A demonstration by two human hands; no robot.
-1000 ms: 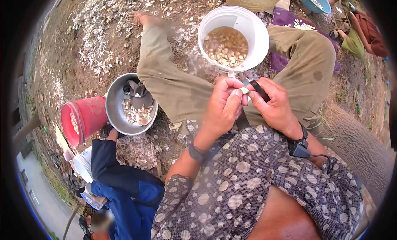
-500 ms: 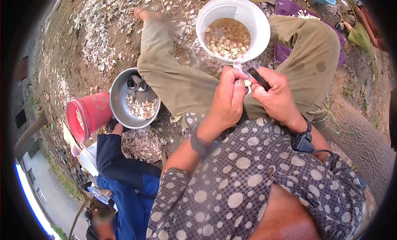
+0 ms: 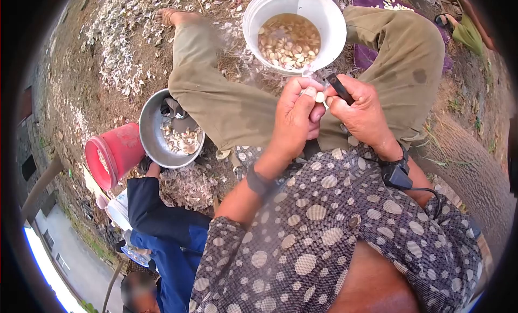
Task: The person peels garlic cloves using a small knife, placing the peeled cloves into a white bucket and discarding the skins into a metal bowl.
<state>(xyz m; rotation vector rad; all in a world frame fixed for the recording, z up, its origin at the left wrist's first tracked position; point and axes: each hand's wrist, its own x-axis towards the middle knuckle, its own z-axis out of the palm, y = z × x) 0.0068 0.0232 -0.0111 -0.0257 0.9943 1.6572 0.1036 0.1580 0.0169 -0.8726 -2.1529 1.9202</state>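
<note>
My left hand (image 3: 294, 116) pinches a pale garlic clove (image 3: 320, 97) between thumb and fingers, in front of my lap. My right hand (image 3: 360, 110) is closed around a short dark-handled knife (image 3: 340, 89); its blade is hidden. The right thumb is close against the clove, and both hands almost meet. A thin piece of skin (image 3: 308, 71) sticks up above my left fingers. Just beyond the hands stands a white bucket (image 3: 335, 29), holding brownish water with many garlic cloves (image 3: 291, 54) in it.
To the left stand a metal basin (image 3: 154, 145) with garlic and a dark cloth, and a red bucket (image 3: 127, 148). A person in blue (image 3: 167, 248) sits at lower left. Garlic skins (image 3: 121, 54) litter the ground. A purple cloth (image 3: 367, 54) with cloves lies beyond my right knee.
The view has shifted slightly, so the buckets sit a little higher or further left. My left fingers have turned and curled around the clove; the knife stays in my right hand.
</note>
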